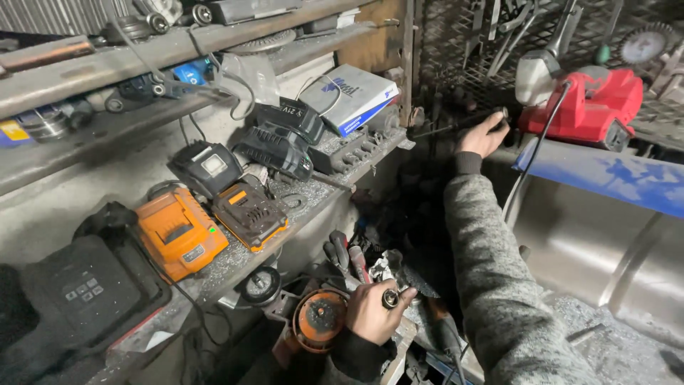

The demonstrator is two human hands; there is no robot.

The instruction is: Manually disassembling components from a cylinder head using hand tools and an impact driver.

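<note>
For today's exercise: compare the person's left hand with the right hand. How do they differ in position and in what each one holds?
The left hand sits low and near, by the orange angle grinder; the right hand reaches far up toward the mesh tool wall. The left hand pinches a small round metal part; the right hand grips a long dark tool. Both are bare, with dark cuffs.

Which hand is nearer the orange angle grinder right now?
Left. The left hand rests right beside the orange angle grinder; the right hand is up by the red power tool.
</note>
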